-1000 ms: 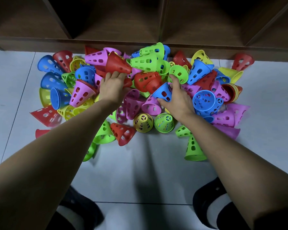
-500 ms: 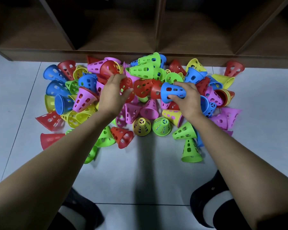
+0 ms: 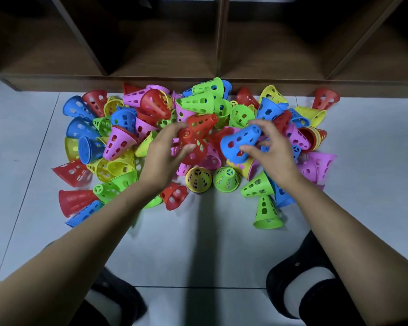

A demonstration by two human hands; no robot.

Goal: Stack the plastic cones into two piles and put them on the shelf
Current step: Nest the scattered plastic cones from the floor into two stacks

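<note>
- Relation: the blue cone (image 3: 239, 142) is held in front of the shelf (image 3: 151, 80), above the middle of the heap of cones (image 3: 118, 142). Its long axis is tilted, with the narrow tip toward the shelf and the wide rim away from the shelf, facing the left hand (image 3: 165, 154).
- Neighbour: a red cone (image 3: 186, 137) is held just beside the blue one, at the same distance from the shelf and not touching it. It is blurred, so its axis cannot be told with certainty.
- Fingers: the red cone is gripped by the curled fingers of the left hand. The blue cone is pinched between the thumb and spread fingers of the right hand (image 3: 275, 152).
- Judgement: nesting of these two cones is taken as the step in hand, for which one rim must be lined up over the other tip. Neither hand is nearer, since the two meet midway.
- Counts: two hands are seen, each with one cone held, so two cones are lifted.
- Heap: several dozen loose cones in red, blue, green, yellow and pink lie on the floor (image 3: 198, 243) against the foot of the shelf. No exact count can be made, as many are overlapped.
- Shelf: three upright dividers are seen, and no cone is seen inside any compartment.
</note>
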